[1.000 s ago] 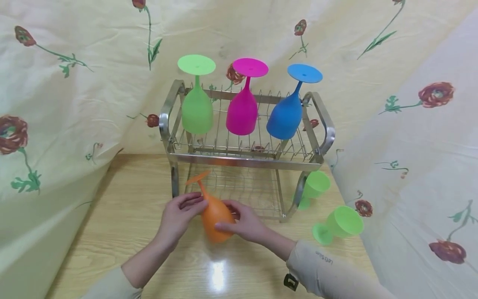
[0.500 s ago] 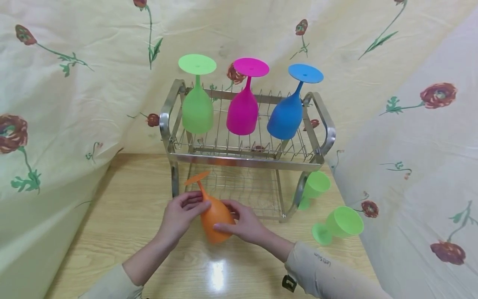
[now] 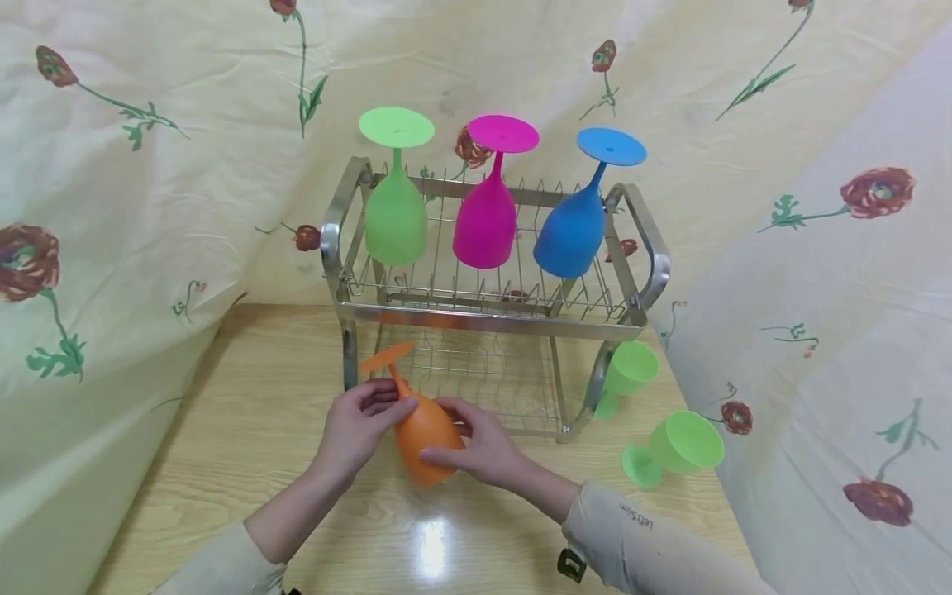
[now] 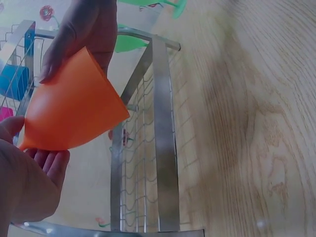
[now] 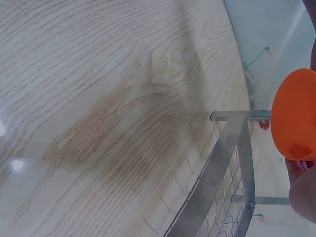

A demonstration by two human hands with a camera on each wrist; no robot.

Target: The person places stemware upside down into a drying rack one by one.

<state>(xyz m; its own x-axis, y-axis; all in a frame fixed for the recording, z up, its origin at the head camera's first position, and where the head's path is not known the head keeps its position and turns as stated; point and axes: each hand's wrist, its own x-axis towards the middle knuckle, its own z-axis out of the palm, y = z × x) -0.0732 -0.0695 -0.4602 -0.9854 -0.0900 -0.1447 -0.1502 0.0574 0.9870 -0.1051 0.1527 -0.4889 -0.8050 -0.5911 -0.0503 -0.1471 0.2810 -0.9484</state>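
Note:
An orange goblet (image 3: 427, 440) is held upside down and tilted in front of the rack, its foot up to the left and its mouth facing down. My left hand (image 3: 362, 426) pinches it where the stem meets the bowl. Around the right side of the bowl my right hand (image 3: 479, 444) grips, thumb across the front. In the left wrist view the orange goblet (image 4: 74, 106) shows side-on between both hands. The right wrist view looks at the mouth of the goblet (image 5: 296, 116), with some fingers (image 5: 296, 170) beneath it.
A two-tier metal dish rack (image 3: 483, 321) stands behind the hands. Upside down on its top tier are a green goblet (image 3: 396, 216), a magenta goblet (image 3: 485, 223) and a blue goblet (image 3: 571, 231). Two green cups, one nearer (image 3: 686, 442) and one farther (image 3: 630, 368), are at the right.
Both hands and the orange goblet have shifted slightly left, and the foot leans a little farther left. Both grips stay the same. The rack's goblets stay in place.

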